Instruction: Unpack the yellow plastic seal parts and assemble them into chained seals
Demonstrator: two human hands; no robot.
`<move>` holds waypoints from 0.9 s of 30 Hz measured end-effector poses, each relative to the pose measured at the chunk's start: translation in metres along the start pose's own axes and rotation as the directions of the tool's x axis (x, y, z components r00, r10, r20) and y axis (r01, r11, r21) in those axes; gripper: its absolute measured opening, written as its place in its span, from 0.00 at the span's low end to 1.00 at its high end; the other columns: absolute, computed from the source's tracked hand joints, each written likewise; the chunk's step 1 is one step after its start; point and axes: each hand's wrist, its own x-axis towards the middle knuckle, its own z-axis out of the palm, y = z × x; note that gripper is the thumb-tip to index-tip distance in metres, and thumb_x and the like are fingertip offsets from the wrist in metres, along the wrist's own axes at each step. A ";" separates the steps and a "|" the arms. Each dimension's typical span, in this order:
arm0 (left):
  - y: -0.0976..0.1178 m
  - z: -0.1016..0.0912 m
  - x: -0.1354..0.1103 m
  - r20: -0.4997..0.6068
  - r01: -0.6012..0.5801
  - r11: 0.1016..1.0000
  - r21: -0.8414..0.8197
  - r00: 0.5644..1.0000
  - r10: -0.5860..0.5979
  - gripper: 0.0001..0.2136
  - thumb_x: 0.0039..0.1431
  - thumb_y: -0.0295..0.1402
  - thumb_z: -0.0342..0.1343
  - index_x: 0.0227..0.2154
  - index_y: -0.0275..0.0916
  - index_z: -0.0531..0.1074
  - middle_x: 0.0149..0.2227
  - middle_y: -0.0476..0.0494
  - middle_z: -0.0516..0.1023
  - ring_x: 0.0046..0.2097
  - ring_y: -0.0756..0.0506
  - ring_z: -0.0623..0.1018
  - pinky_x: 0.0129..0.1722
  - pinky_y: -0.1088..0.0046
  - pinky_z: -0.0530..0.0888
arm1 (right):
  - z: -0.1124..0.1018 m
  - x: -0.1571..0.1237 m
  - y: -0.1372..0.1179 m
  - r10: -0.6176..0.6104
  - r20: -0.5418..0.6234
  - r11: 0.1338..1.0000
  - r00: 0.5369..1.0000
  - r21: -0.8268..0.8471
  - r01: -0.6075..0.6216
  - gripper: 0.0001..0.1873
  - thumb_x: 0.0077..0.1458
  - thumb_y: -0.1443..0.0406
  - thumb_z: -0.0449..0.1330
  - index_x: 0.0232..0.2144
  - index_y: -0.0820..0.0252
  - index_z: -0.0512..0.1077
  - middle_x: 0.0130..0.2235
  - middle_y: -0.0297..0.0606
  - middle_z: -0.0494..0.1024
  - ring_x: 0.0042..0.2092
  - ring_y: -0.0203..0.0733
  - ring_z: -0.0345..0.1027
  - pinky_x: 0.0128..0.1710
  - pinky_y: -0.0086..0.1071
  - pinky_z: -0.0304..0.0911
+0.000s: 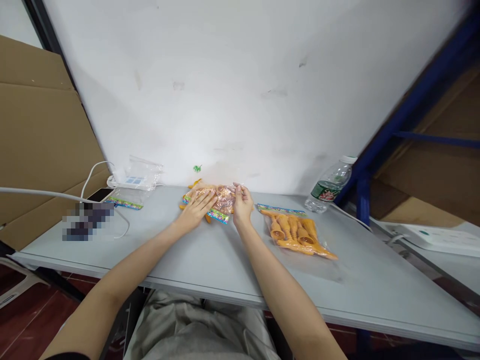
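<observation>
A clear plastic bag of orange toy pieces (pixel 221 202) with a colourful header strip lies near the wall on the grey table (pixel 210 260). My left hand (pixel 197 210) lies flat on its left part with the fingers stretched out. My right hand (pixel 243 202) is at the bag's right edge, its fingers pinching the clear plastic. A second sealed bag of orange toy pieces (pixel 296 231) lies on the table to the right of my right hand, apart from it.
A plastic water bottle (pixel 330 185) lies by the wall at right, beside a blue rack post (pixel 363 200). At back left are empty clear bags (pixel 140 175), a phone (pixel 100 195) and a white cable (pixel 45 194). A white power strip (pixel 438 237) is at right. Cardboard stands left.
</observation>
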 end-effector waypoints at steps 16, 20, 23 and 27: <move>-0.134 -0.066 -0.085 -0.056 0.679 0.715 0.167 0.731 -0.680 0.34 0.55 0.20 0.41 0.68 0.39 0.56 0.70 0.39 0.54 0.72 0.40 0.51 0.69 0.45 0.43 | 0.002 -0.013 0.008 0.018 0.328 0.993 0.945 -0.114 0.020 0.34 0.57 0.49 0.57 0.62 0.56 0.63 0.54 0.49 0.76 0.42 0.45 0.76 0.42 0.42 0.73; -0.154 -0.070 -0.124 0.037 0.710 0.671 0.216 0.680 -0.732 0.33 0.55 0.22 0.45 0.66 0.39 0.59 0.67 0.36 0.60 0.70 0.38 0.55 0.68 0.44 0.45 | 0.003 -0.019 0.015 -0.013 0.386 0.957 0.923 -0.261 0.123 0.27 0.58 0.54 0.55 0.57 0.57 0.69 0.51 0.48 0.78 0.45 0.47 0.73 0.44 0.44 0.71; -0.163 -0.070 -0.138 0.044 0.737 0.647 0.195 0.652 -0.757 0.33 0.53 0.20 0.44 0.64 0.39 0.62 0.67 0.39 0.61 0.70 0.39 0.57 0.68 0.45 0.49 | 0.002 -0.022 0.014 -0.019 0.441 0.930 0.897 -0.321 0.178 0.24 0.58 0.58 0.54 0.56 0.57 0.70 0.50 0.47 0.78 0.44 0.47 0.72 0.44 0.44 0.70; -0.171 -0.072 -0.131 -0.060 0.838 0.546 0.030 0.546 -0.835 0.33 0.52 0.19 0.42 0.63 0.32 0.63 0.68 0.39 0.61 0.68 0.41 0.61 0.67 0.57 0.60 | 0.000 -0.024 0.011 -0.035 0.465 0.919 0.885 -0.333 0.210 0.23 0.58 0.60 0.53 0.55 0.56 0.71 0.50 0.45 0.78 0.43 0.46 0.72 0.45 0.44 0.69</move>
